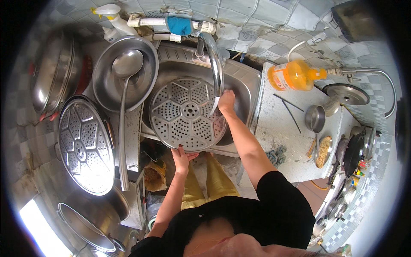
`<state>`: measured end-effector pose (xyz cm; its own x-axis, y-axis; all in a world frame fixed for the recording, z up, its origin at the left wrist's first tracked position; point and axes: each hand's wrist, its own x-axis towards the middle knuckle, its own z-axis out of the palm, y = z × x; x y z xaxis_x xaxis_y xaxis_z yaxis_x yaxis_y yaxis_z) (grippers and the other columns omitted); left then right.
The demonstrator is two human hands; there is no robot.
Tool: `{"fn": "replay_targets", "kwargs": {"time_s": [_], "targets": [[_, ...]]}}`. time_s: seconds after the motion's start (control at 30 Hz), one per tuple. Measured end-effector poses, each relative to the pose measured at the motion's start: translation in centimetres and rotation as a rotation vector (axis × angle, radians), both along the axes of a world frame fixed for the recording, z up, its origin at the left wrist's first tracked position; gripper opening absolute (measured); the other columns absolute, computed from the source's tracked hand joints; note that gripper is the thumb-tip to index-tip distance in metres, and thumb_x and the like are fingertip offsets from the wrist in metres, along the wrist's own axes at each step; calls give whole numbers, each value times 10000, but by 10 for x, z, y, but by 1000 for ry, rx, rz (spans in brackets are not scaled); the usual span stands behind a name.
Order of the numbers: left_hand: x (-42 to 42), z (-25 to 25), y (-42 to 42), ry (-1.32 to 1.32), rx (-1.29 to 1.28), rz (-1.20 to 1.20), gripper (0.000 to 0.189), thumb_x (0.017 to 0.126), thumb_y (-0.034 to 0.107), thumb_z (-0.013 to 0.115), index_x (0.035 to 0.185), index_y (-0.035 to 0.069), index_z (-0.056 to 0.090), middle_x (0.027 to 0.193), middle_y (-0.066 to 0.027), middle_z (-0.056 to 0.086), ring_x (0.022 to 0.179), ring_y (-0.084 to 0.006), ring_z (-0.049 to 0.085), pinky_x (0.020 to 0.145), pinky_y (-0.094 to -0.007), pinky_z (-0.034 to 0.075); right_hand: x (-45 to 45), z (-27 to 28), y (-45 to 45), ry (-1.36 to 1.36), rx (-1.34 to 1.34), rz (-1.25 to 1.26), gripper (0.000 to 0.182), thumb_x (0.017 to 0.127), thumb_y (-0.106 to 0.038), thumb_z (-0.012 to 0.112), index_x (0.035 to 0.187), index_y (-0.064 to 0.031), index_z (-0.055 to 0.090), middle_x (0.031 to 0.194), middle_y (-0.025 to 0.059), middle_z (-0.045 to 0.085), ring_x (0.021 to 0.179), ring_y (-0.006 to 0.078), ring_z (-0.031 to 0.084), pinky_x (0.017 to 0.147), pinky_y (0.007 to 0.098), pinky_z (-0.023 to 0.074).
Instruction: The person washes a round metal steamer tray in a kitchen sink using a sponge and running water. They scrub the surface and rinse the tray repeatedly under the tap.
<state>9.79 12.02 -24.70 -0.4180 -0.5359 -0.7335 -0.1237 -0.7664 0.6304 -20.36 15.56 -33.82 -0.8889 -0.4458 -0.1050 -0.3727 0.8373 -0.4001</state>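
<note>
A round perforated metal steamer plate [179, 128] rests tilted across the sink basin [241, 93], its near edge over the sink's front rim. My left hand [181, 160] grips that near edge, thumb on top and fingers beneath. At the plate's right side, beneath the spout of the chrome faucet [217, 64], is my right hand [226, 102], partly closed. Its fingers are turned away, so what they hold, if anything, is hidden. A white streak of water [215, 105] runs from the spout onto the plate beside this hand.
Left of the sink stand a steel basin [99, 80] with a long-handled ladle [123, 106], a second perforated plate [80, 141] and a large pot [86, 221]. On the right counter are an orange soap bottle [290, 75], chopsticks [292, 115], a small saucepan [315, 119] and a rag [276, 156].
</note>
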Motion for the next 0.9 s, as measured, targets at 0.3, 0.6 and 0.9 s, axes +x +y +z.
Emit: {"fn": "replay_targets", "kwargs": {"time_s": [0.3, 0.6, 0.9], "targets": [[9, 1, 1, -5, -37, -16, 319, 1046, 229, 318, 1289, 44, 227, 1085, -251, 546, 755, -366, 680, 635, -438, 619, 62, 3, 19, 201, -176, -88, 170, 811, -67, 629, 953, 18, 589, 954, 223, 558, 906, 380, 571, 808, 464, 469], [12, 6, -4, -2, -58, -16, 372, 1045, 190, 333, 1366, 74, 185, 1169, -226, 526, 806, -361, 682, 664, -445, 625, 110, 43, -12, -178, -423, 389, 183, 805, -33, 625, 962, -11, 534, 933, 184, 515, 926, 381, 512, 810, 464, 427], [43, 11, -57, -136, -174, 71, 411, 1025, 366, 442, 1247, 21, 452, 1041, -85, 626, 949, -176, 637, 704, -308, 543, 128, 73, 37, -10, -175, 298, 225, 803, -43, 621, 981, 14, 497, 994, 203, 496, 960, 400, 506, 833, 480, 421]]}}
